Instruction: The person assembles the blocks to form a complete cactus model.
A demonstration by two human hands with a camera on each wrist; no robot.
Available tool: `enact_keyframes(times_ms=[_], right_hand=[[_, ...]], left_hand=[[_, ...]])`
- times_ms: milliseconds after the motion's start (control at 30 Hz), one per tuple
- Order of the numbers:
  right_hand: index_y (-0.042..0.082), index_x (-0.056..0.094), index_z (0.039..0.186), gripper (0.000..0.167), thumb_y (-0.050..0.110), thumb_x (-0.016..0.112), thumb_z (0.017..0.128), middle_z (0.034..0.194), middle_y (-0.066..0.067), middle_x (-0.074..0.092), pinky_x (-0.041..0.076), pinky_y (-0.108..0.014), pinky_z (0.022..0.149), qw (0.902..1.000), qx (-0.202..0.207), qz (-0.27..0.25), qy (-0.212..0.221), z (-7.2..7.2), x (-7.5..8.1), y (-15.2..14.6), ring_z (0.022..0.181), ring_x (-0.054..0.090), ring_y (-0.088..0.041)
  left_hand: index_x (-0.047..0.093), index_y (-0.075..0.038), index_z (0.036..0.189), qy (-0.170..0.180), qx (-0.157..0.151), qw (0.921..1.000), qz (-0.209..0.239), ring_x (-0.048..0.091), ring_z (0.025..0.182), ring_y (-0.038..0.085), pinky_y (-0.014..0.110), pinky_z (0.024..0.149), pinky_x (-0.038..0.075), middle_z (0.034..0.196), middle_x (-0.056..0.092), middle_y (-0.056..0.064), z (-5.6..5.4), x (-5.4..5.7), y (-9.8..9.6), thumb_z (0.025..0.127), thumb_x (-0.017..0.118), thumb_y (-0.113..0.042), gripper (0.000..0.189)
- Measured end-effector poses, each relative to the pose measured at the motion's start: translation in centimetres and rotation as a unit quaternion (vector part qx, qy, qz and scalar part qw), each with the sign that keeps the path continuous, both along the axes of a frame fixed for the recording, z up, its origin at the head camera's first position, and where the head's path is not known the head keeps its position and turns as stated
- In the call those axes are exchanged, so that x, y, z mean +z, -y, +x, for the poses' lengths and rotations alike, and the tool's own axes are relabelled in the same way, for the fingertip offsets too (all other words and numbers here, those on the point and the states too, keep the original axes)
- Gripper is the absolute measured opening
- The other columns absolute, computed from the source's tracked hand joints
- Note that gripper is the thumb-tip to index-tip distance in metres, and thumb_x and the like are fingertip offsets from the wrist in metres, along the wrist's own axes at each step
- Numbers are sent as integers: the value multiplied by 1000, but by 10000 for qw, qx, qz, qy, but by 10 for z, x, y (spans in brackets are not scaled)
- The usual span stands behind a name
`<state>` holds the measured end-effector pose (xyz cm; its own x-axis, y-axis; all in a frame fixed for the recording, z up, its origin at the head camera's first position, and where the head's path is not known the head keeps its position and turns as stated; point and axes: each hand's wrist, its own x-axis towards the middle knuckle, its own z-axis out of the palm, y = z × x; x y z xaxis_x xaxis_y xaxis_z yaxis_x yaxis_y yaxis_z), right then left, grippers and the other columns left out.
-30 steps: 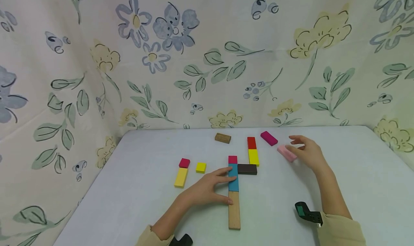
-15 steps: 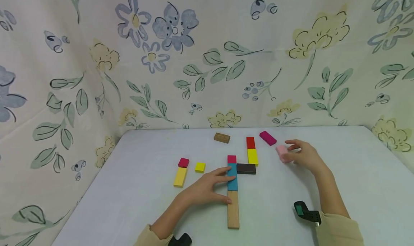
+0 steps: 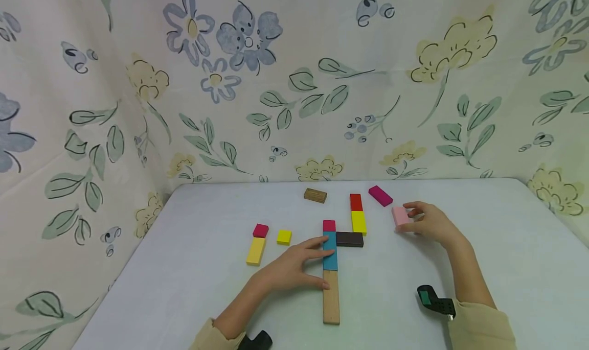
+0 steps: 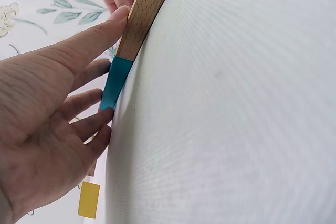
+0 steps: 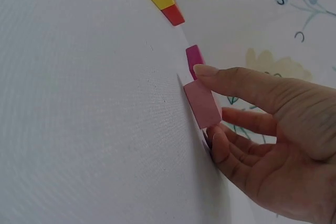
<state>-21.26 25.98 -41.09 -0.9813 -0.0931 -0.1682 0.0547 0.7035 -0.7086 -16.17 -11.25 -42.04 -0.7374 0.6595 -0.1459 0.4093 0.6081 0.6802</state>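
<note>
thumb and fingers of the right hand (image 3: 432, 225) pinch the pink block (image 3: 400, 215) near the magenta block (image 3: 380, 195). the pink block is likely light, hard and smooth, best held across opposite sides; the left hand (image 3: 292, 268), spread, touches the blue block (image 3: 330, 262)

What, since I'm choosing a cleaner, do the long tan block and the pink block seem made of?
Long tan block: wood, apparently unpainted; fine dark grain flecks show on its surface.
Pink block: possibly painted wood, smooth and matte, but no grain shows, so plastic stays possible.
</note>
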Motion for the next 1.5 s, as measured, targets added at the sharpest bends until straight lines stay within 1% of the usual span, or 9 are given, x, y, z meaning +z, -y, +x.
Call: enact_keyframes(times_ms=[67, 333, 567, 767, 1033, 1267, 1500], right_hand=[[-11, 48, 145, 74, 24, 83, 91, 132, -35, 56, 60, -37, 81, 10000, 12, 19, -30, 0, 0, 1, 111, 59, -45], [-11, 50, 143, 74, 29, 84, 90, 131, -34, 57, 60, -40, 82, 9996, -28, 175, -198, 0, -1, 2, 111, 57, -45], [-10, 51, 143, 75, 32, 84, 90, 131, -33, 58, 60, -40, 83, 9996, -33, 119, -264, 1, -2, 1, 114, 57, -46], [-10, 49, 144, 76, 33, 84, 91, 135, -33, 57, 62, -47, 87, 9997, -22, 51, -241, 1, -1, 1, 117, 58, -48], [-10, 45, 147, 78, 31, 82, 92, 139, -36, 55, 61, -56, 95, 9996, -11, -98, -278, 3, 2, 2, 122, 59, -51], [-9, 45, 147, 76, 31, 81, 93, 139, -37, 57, 61, -57, 95, 9993, -9, -128, -344, 4, 5, 4, 120, 60, -51], [-8, 45, 147, 76, 31, 81, 93, 139, -35, 57, 61, -55, 94, 9989, -51, -71, -470, 4, 9, 10, 119, 60, -48]], left_hand=[[57, -23, 154, 3, -2, 10000, 10, 31, 159, 23, 49, 126, 34, 172, 34, -3, 0, 0, 0, 91, 84, -39, 70], [57, -23, 155, 17, -3, 10000, -4, 30, 159, 24, 50, 126, 35, 172, 33, -3, -1, -1, 0, 92, 83, -39, 70], [57, -24, 154, 31, 9, 10000, -8, 30, 159, 23, 48, 126, 35, 172, 34, -3, -1, -1, 0, 91, 83, -39, 70], [57, -24, 154, 33, 20, 10000, 8, 30, 159, 23, 48, 126, 35, 172, 34, -3, -1, -1, 0, 91, 84, -39, 70], [57, -24, 154, 80, 29, 10000, 22, 30, 159, 23, 49, 126, 35, 172, 33, -3, -2, -1, 0, 92, 83, -39, 70], [58, -22, 154, 51, -11, 10000, 69, 31, 159, 26, 51, 126, 35, 172, 34, -1, -1, -1, 1, 92, 83, -38, 69], [57, -23, 154, 26, -41, 10000, 49, 31, 159, 26, 49, 125, 37, 172, 34, -1, -1, 0, 1, 92, 83, -38, 69]])
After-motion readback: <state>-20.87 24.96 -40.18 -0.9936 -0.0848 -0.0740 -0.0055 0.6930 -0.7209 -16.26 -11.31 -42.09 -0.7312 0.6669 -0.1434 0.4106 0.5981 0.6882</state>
